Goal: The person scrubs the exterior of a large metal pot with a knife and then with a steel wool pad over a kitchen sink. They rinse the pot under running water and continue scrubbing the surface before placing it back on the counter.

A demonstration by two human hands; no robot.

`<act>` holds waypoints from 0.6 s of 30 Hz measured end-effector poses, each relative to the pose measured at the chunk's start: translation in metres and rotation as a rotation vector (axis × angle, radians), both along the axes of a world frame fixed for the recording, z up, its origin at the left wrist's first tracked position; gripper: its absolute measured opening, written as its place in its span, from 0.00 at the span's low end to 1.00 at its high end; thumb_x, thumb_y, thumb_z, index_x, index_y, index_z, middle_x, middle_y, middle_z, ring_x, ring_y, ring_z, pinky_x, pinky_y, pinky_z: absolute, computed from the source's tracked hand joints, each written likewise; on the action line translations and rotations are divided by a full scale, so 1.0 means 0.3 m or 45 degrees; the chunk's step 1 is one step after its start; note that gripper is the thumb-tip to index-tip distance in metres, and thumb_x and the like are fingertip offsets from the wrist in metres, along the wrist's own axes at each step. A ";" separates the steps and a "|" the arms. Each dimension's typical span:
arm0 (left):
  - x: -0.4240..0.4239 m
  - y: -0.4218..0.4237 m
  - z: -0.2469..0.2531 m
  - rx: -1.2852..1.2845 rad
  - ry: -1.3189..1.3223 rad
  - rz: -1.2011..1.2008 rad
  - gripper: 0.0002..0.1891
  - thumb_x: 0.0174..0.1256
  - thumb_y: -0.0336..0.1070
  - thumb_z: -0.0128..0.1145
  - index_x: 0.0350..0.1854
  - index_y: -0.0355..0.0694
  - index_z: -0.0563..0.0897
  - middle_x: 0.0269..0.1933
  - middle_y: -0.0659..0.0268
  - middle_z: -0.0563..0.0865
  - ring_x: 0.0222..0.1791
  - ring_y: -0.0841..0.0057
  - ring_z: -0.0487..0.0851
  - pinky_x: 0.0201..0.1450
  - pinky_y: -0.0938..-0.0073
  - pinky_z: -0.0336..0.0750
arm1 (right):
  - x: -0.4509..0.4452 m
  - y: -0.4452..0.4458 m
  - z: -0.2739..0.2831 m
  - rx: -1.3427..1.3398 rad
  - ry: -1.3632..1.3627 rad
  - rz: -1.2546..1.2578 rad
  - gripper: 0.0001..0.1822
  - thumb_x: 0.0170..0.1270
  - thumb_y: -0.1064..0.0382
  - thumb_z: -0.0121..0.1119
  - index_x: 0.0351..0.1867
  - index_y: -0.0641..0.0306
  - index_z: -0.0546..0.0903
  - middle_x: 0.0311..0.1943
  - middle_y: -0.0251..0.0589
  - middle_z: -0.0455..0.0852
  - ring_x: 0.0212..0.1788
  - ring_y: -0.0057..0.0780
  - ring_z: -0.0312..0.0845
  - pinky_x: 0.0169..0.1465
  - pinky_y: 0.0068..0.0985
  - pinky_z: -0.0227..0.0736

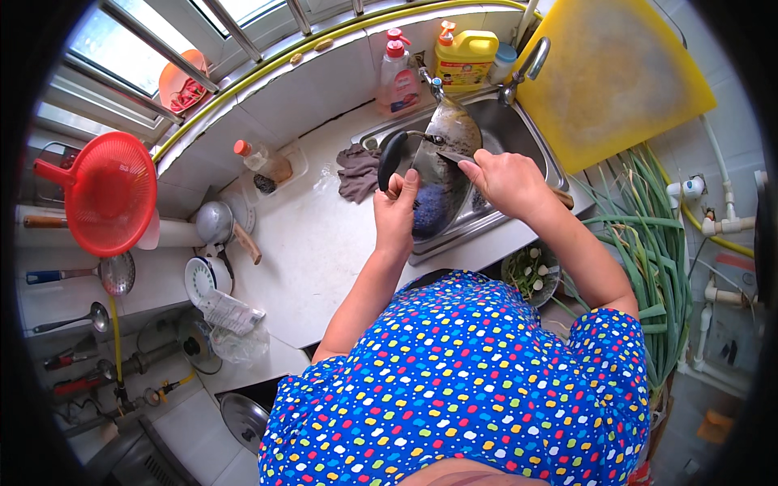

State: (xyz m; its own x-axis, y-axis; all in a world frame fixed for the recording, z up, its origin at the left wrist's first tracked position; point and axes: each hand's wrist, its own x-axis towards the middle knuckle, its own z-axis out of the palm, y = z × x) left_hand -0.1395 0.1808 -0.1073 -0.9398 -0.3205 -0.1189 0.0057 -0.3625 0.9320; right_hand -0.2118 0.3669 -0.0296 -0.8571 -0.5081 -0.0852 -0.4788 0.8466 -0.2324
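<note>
A metal pot lid [456, 130] with a black arched handle [393, 159] is held tilted over the steel sink [516, 118]; its surface looks stained and partly reflects the blue patterned clothing. My left hand [398, 203] grips the lid's near left edge, by the lower end of the handle. In my right hand [507, 182] is a knife, its dark pointed blade [451, 157] against or just over the lid's surface. Part of a wooden handle [562, 197] shows beyond the right wrist. A faucet [437, 88] stands behind the lid's far edge.
A crumpled brown cloth [358, 173] lies left of the sink. Behind stand a pump bottle [398, 79] and a yellow jug [465, 58]. A yellow cutting board [614, 79] leans at the right, above green onions [653, 261]. A bowl of greens [530, 273] sits below the counter edge.
</note>
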 end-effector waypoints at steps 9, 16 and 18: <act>0.006 0.008 -0.004 -0.014 -0.033 0.000 0.22 0.76 0.46 0.63 0.22 0.46 0.71 0.26 0.80 0.71 0.29 0.89 0.61 0.33 0.80 0.55 | -0.014 -0.008 0.009 0.043 -0.003 -0.036 0.29 0.78 0.37 0.43 0.35 0.61 0.81 0.26 0.55 0.87 0.34 0.55 0.86 0.39 0.48 0.81; 0.021 0.022 -0.010 -0.063 -0.046 0.010 0.22 0.76 0.47 0.63 0.22 0.45 0.71 0.25 0.80 0.70 0.29 0.89 0.61 0.32 0.79 0.55 | 0.002 -0.005 0.010 0.060 0.016 0.015 0.27 0.77 0.38 0.46 0.33 0.61 0.80 0.25 0.53 0.87 0.32 0.54 0.87 0.37 0.48 0.81; 0.020 0.022 -0.009 -0.068 -0.026 0.006 0.22 0.75 0.47 0.62 0.22 0.45 0.71 0.25 0.80 0.70 0.29 0.89 0.61 0.32 0.79 0.55 | -0.017 -0.007 0.002 0.054 0.047 0.010 0.27 0.77 0.39 0.46 0.32 0.60 0.79 0.25 0.53 0.87 0.32 0.53 0.87 0.37 0.47 0.81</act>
State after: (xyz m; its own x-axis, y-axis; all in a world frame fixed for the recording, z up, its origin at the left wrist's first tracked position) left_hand -0.1334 0.1873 -0.1100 -0.9358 -0.3315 -0.1203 -0.0115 -0.3123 0.9499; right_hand -0.2168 0.3648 -0.0290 -0.8562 -0.5112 -0.0751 -0.4928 0.8517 -0.1783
